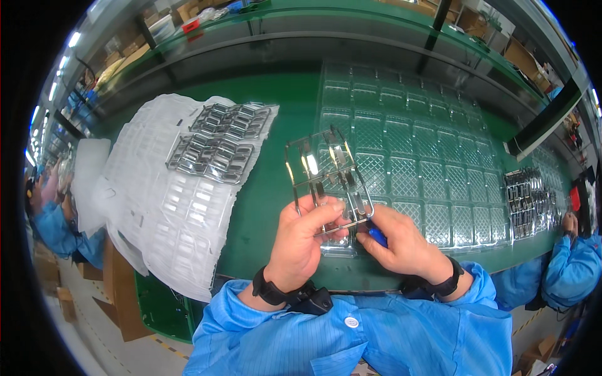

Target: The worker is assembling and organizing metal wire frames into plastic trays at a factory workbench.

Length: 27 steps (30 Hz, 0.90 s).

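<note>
My left hand [304,241] grips the lower edge of a shiny chrome-plated plastic frame [326,175] with several small parts on its runners, holding it upright over the green bench. Close to the frame's lower right corner, my right hand [401,241] holds a small blue-handled tool [377,235]. Both wrists wear black straps, and my sleeves are blue.
A clear compartment tray [426,163] lies under and to the right of the frame. A white foam sheet [163,207] at left carries a pile of chrome frames [219,141]. More chrome frames [530,200] sit at right. Co-workers in blue stand at the right [570,263] and left [53,225] edges.
</note>
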Each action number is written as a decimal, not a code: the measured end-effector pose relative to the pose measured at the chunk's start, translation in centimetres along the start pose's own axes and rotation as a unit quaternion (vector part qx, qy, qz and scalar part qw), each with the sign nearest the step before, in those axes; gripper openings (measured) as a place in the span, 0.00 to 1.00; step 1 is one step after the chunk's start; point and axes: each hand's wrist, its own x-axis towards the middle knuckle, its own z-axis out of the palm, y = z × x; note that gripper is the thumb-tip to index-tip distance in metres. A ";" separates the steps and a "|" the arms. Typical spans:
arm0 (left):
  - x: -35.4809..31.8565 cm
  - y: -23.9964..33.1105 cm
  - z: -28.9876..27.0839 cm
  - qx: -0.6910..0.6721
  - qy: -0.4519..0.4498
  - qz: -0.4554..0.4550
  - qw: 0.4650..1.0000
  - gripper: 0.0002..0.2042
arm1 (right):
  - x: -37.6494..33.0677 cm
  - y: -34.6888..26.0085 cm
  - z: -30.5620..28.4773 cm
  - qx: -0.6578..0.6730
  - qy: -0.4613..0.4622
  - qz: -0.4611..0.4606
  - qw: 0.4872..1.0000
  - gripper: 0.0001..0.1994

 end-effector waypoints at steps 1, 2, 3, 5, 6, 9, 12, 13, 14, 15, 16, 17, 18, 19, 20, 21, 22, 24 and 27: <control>0.0 0.0 0.0 0.000 0.000 0.000 1.000 0.06 | 0.0 0.0 0.1 0.004 0.016 -0.009 1.000 0.16; -0.1 -0.1 0.1 -0.002 -0.002 0.000 1.000 0.06 | 0.0 0.0 0.1 0.004 0.015 -0.009 1.000 0.16; -0.1 -0.1 0.1 -0.003 -0.004 -0.001 1.000 0.06 | -0.1 -0.1 0.0 0.007 0.010 -0.005 1.000 0.16; 0.0 -0.2 0.0 0.001 -0.009 -0.003 1.000 0.06 | -0.1 -0.1 0.0 0.010 0.004 -0.001 1.000 0.16; 0.0 -0.2 -0.1 0.005 -0.015 -0.006 1.000 0.07 | -0.1 0.0 0.0 0.006 0.007 -0.006 1.000 0.16; 0.0 -0.3 0.0 0.002 -0.009 0.000 1.000 0.06 | 0.0 -0.1 0.0 -0.004 0.012 -0.009 1.000 0.14; 0.0 -0.3 0.0 0.005 -0.010 -0.006 1.000 0.06 | -0.2 -0.3 -0.1 -0.011 0.006 0.006 1.000 0.13; 0.1 -0.3 0.1 0.005 -0.010 -0.006 1.000 0.06 | -0.2 -0.3 -0.1 -0.012 -0.001 0.020 1.000 0.12; 0.0 -0.3 0.1 0.004 -0.006 -0.008 1.000 0.05 | -0.2 -0.5 -0.2 -0.013 -0.001 0.020 1.000 0.12; 0.0 -0.3 0.2 0.004 -0.002 -0.010 1.000 0.05 | -0.2 -0.7 -0.3 -0.012 -0.009 0.034 0.999 0.11; 0.0 -0.2 0.1 0.004 -0.002 -0.010 1.000 0.05 | -0.2 -0.8 -0.4 -0.011 -0.017 0.049 0.999 0.11; 0.1 -0.2 -0.1 0.012 0.009 -0.008 1.000 0.06 | -0.2 -0.8 -0.5 -0.011 -0.018 0.047 0.999 0.11; 0.2 -0.2 -0.4 0.019 0.021 -0.005 1.000 0.07 | -0.2 -0.6 -0.9 -0.047 -0.026 0.044 0.998 0.10; 0.4 -0.2 -0.7 0.020 0.022 -0.003 1.000 0.07 | -0.2 -0.3 -1.3 -0.084 -0.035 0.041 0.995 0.10; 0.5 -0.1 -1.0 0.053 0.023 0.000 0.998 0.10 | -0.2 0.1 -1.7 -0.084 -0.033 0.039 0.995 0.10; 0.6 -0.1 -1.3 0.086 0.025 0.003 0.996 0.12 | -0.4 0.6 -2.2 -0.121 -0.016 0.066 0.990 0.10; 0.6 0.0 -1.4 0.088 0.023 0.006 0.996 0.12 | -0.4 1.1 -2.6 -0.156 0.001 0.093 0.983 0.11; 0.3 0.0 -1.6 0.155 -0.008 -0.014 0.988 0.16 | -0.3 1.1 -3.1 -0.143 0.020 0.112 0.983 0.13; -0.1 -0.3 -1.6 0.165 -0.029 -0.009 0.986 0.17 | -0.1 0.6 -3.6 -0.023 0.060 0.171 0.983 0.19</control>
